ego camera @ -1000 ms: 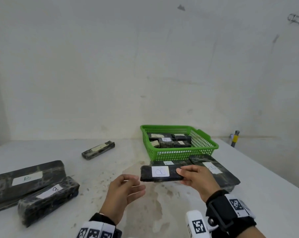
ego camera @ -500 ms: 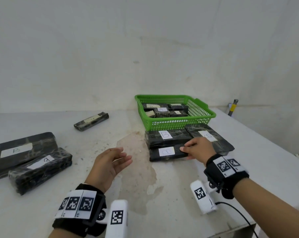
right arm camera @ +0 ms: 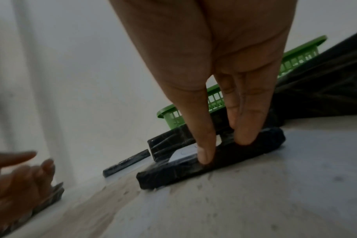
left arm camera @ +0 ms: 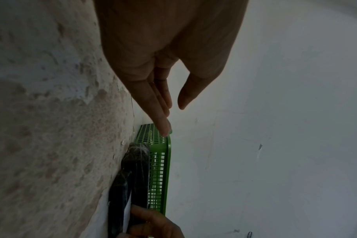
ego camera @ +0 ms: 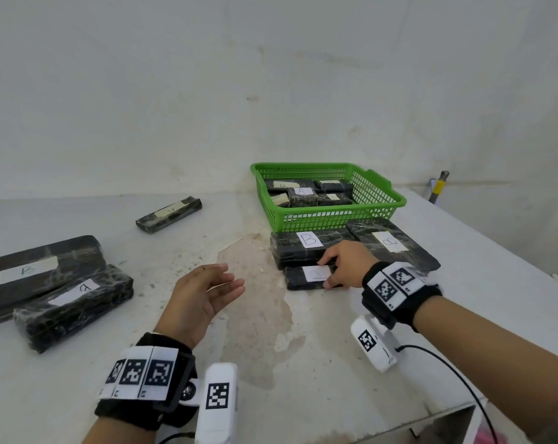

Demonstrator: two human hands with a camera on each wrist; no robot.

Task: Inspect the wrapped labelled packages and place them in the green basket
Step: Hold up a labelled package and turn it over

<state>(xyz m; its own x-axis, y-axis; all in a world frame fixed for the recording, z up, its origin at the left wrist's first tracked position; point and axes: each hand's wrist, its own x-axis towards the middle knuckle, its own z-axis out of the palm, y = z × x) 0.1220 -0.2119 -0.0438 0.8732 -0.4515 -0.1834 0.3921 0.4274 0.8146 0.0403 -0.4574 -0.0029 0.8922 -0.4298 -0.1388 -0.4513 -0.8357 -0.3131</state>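
A small black wrapped package (ego camera: 298,280) with a white label lies flat on the white table, just in front of a longer package marked B (ego camera: 290,251). My right hand (ego camera: 327,273) pinches its right half, fingers on the far edge and thumb on the near edge; the right wrist view shows the fingertips (right arm camera: 245,138) pressing on the package (right arm camera: 173,173). My left hand (ego camera: 231,277) hovers open to the left, holding nothing, fingers straight in the left wrist view (left arm camera: 171,112). The green basket (ego camera: 335,216) stands behind, with several small labelled packages (ego camera: 303,195) inside.
A wide flat labelled package (ego camera: 409,251) lies right of the B package. Two long labelled packages (ego camera: 40,267) (ego camera: 76,302) lie at the far left, a slim one (ego camera: 168,214) at the back. The table's right edge runs close by; a yellow-banded pole (ego camera: 438,187) stands beyond.
A second ago my right hand held the small package up in the air; it has since come down onto the table in front of the B package. My left hand has drawn away, open.
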